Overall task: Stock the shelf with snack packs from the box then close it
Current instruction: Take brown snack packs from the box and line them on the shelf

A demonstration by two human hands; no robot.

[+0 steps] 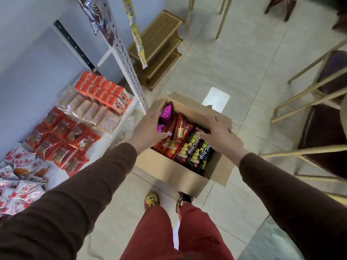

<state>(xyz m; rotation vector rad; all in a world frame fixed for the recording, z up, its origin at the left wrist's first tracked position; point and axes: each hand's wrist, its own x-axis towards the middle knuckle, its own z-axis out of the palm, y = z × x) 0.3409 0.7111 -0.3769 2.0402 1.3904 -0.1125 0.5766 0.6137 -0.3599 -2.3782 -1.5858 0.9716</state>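
Observation:
An open cardboard box [169, 169] sits on the tiled floor in front of my feet, its flaps folded out. Inside it stand red snack packs [180, 132], black chip packs [199, 152] and a purple pack [166, 113] at the far left. My left hand [148, 128] reaches into the box's left side, fingers curled around the purple pack and the nearest red pack. My right hand [217, 132] rests with spread fingers on top of the black packs by the right flap. A white shelf [116, 128] at left holds rows of red and white snack packs.
The shelf's perforated white upright [129, 66] stands just left of the box. A low wooden step rack [159, 47] sits behind it. Wooden chairs with dark seats [323, 128] crowd the right side. My shoes [152, 199] touch the box's near side.

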